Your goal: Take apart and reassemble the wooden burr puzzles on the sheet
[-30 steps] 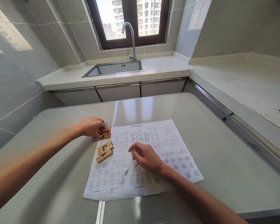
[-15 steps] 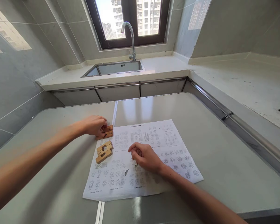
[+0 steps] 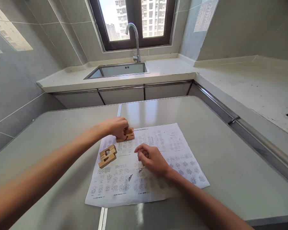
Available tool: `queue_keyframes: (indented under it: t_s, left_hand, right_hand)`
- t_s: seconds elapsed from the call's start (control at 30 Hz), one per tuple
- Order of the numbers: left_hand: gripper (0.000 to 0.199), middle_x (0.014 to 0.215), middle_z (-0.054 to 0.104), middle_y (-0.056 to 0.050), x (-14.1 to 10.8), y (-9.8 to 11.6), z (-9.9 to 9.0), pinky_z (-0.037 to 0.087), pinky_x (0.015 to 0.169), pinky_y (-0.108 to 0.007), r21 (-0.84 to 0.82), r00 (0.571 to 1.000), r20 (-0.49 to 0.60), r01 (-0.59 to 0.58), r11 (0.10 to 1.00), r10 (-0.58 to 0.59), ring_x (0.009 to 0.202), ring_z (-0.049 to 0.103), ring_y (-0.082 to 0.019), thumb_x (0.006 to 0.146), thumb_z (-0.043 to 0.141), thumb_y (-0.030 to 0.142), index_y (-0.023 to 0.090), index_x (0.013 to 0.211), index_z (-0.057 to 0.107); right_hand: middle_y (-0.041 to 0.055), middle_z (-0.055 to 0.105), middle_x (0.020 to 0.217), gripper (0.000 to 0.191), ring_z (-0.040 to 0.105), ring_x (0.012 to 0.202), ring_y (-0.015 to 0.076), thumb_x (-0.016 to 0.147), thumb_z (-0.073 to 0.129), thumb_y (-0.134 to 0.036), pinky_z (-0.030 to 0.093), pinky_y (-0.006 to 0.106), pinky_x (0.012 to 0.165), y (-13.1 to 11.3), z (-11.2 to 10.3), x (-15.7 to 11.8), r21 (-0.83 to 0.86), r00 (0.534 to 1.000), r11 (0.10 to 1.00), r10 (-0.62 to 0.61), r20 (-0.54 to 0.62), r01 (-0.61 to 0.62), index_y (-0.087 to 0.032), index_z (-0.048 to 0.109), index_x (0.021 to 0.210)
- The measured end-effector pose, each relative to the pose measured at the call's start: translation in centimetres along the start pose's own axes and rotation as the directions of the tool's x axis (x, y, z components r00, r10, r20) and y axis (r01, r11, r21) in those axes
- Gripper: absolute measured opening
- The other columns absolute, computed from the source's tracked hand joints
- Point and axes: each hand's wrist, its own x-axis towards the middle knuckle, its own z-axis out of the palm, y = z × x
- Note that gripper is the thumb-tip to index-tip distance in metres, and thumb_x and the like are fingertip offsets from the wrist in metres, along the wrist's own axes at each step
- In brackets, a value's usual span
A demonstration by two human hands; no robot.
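Note:
My left hand (image 3: 120, 127) is closed on a pair of reddish-brown notched wooden puzzle blocks (image 3: 129, 136) at the top edge of a printed sheet (image 3: 158, 143). Its fingers come down on them from above and hide their left part. Two lighter wooden puzzle blocks (image 3: 107, 156) with cut-out notches lie side by side on the sheet's left part, nearer to me. My right hand (image 3: 152, 159) rests on the middle of the sheet, its fingers curled in and nothing visible in them. The sheet carries rows of small line diagrams and has small torn spots.
The sheet lies on a grey-topped table (image 3: 230, 179) with a pale seam strip (image 3: 102, 218). Beyond the table is a white counter (image 3: 168, 67) with a sink (image 3: 117, 69) and a tap (image 3: 136, 41) below a window. Another counter (image 3: 249, 83) runs along the right.
My left hand has slid the reddish-brown blocks to the right along the sheet's top edge. The lighter blocks stay where they were, and my right hand has hardly moved.

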Motion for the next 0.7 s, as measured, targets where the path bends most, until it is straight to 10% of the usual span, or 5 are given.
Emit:
queue_keyframes:
  t_s: [0.4,0.7]
  left_hand:
    - [0.013,0.076,0.075,-0.013,1.7,10.9,-0.1,0.051,0.063,-0.037,0.011,0.995,0.099,0.019,1.0,-0.02,0.074,0.073,-0.03,0.064,0.077,0.03,0.02,0.073,0.075]
    - [0.022,0.102,0.072,-0.02,-2.1,12.1,2.7,0.056,0.073,-0.045,-0.159,0.984,-0.087,0.139,0.977,-0.154,0.098,0.071,-0.037,0.09,0.064,0.039,0.018,0.093,0.072]
  right_hand:
    - [0.0026,0.071,0.075,0.02,0.065,0.063,0.0173,0.096,0.055,-0.037,0.049,0.027,0.057,0.8,-2.9,1.3,-0.001,0.93,0.999,-0.038,-0.365,0.041,-0.021,0.066,0.095]
    - [0.0026,0.07,0.075,0.018,0.066,0.066,0.0185,0.097,0.056,-0.035,0.053,0.028,0.061,1.0,-2.8,1.2,-0.032,0.928,0.999,-0.032,-0.371,0.021,-0.02,0.067,0.096]
